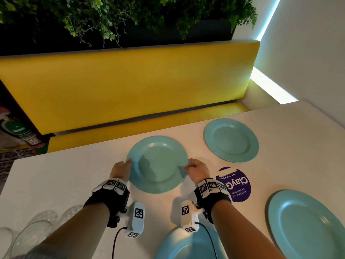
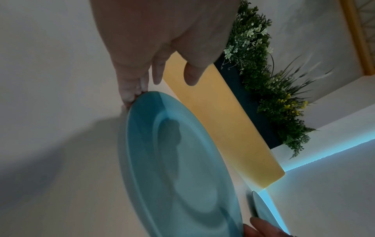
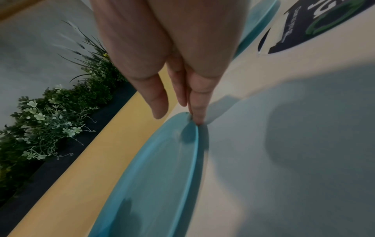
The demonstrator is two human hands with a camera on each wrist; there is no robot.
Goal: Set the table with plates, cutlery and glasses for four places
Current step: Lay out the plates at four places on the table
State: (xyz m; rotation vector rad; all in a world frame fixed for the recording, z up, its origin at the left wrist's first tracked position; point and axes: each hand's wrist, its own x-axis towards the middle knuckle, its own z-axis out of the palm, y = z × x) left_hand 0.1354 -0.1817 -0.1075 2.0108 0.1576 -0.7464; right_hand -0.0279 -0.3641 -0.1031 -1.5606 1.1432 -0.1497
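Plate in hand: round teal plate [image 1: 158, 163], near the middle of the white tabletop [image 1: 56, 184], held at its rim from both sides; whether it lies flat or is just lifted cannot be told.
Left hand: left hand [image 1: 121, 170] at the plate's 9 o'clock edge, fingers [image 2: 131, 93] curled against the rim, thumb apart from them.
Right hand: right hand [image 1: 196, 170] at the 3 o'clock edge, fingers [image 3: 196, 112] straight and close together, tips touching the rim.
Other plates: second teal plate [image 1: 231, 140] at 2 o'clock of the held one, well apart; third teal plate [image 1: 306, 225] at 4 o'clock; fourth teal plate [image 1: 188, 247] at 6 o'clock, under the wrists.
Glasses: clear glasses [image 1: 33, 232] grouped at 8 o'clock.
Sticker: round purple sticker [image 1: 237, 186] just beside the right wrist.
Beyond: yellow bench [image 1: 130, 86] at 12 o'clock.
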